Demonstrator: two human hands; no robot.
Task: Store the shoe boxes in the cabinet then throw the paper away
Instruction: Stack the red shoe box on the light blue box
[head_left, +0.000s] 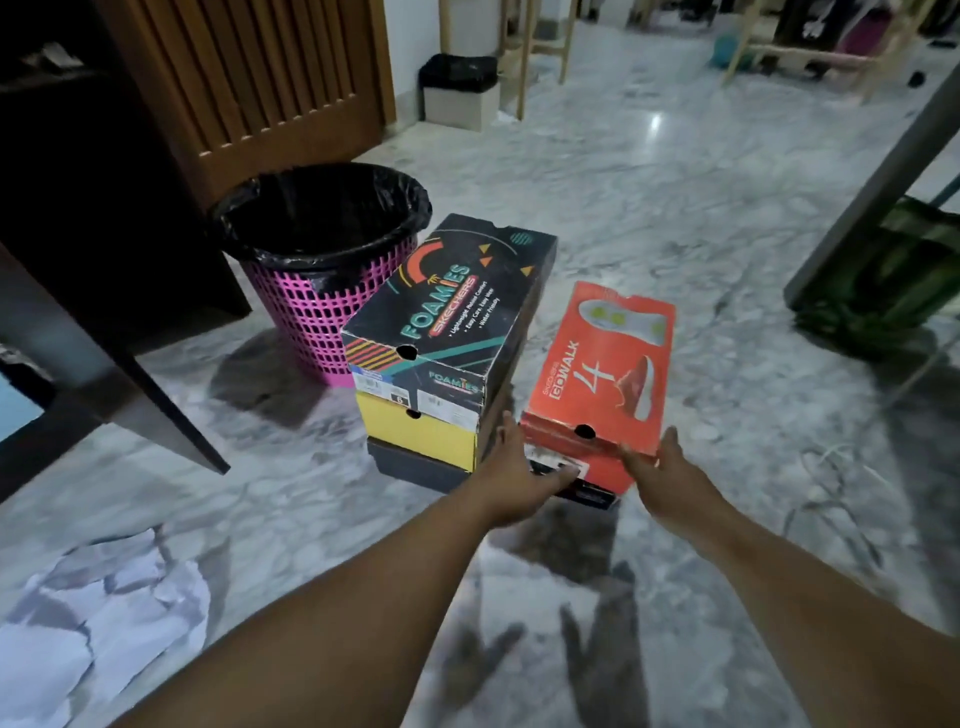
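Red cardboard first: the GOwalk 4 box (602, 374) lies on the marble floor (675, 182), just beside the stacked Skechers Foamies box (447, 312). Left hand (511, 475) and right hand (657, 467), fingers spread, bracket its near end without closing yet. Next likely comes lifting it toward the cabinet (78, 182). Crumpled paper (98, 613) waits near the pink bin (322, 260).

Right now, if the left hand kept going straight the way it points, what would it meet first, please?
Most likely the near end of the red shoe box: the left hand is open right at its labelled end, seemingly touching or almost touching.
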